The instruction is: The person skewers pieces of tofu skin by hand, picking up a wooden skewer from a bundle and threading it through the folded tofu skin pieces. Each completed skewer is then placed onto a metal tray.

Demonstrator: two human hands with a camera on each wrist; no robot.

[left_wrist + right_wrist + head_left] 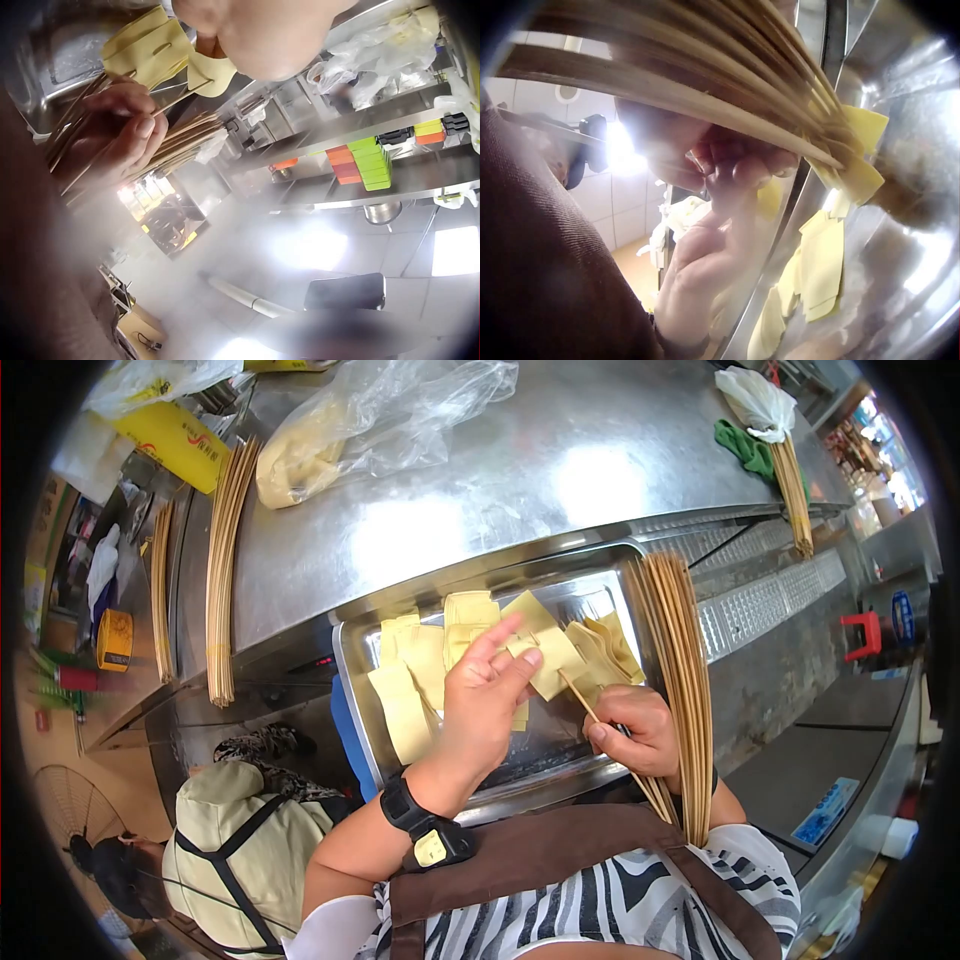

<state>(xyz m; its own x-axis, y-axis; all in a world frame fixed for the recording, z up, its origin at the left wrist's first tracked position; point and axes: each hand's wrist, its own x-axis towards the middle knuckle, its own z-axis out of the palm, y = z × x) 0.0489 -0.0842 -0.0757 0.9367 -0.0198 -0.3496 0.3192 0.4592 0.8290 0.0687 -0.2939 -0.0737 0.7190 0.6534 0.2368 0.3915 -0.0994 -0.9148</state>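
Observation:
In the head view my left hand (482, 705) pinches a thin yellow bean-curd sheet (556, 672) over the metal tray. My right hand (637, 732) grips a thin wooden skewer (578, 692), its front end at that sheet. From the left wrist, the skewer (174, 102) runs up to the folded sheet (211, 73) beside the left fingers. More sheets (398, 705) lie in overlapping piles in the tray. A thick bundle of skewers (682, 660) leans along the right forearm; close to the right wrist camera, skewers (705, 82) cover part of the hands.
The tray (343, 650) sits at the steel counter's edge. On the counter (500, 490) are a plastic bag (390, 430) and another skewer bundle (230, 560). A bagged bundle (790, 480) lies at the far right. Another person (230, 850) is low at the left.

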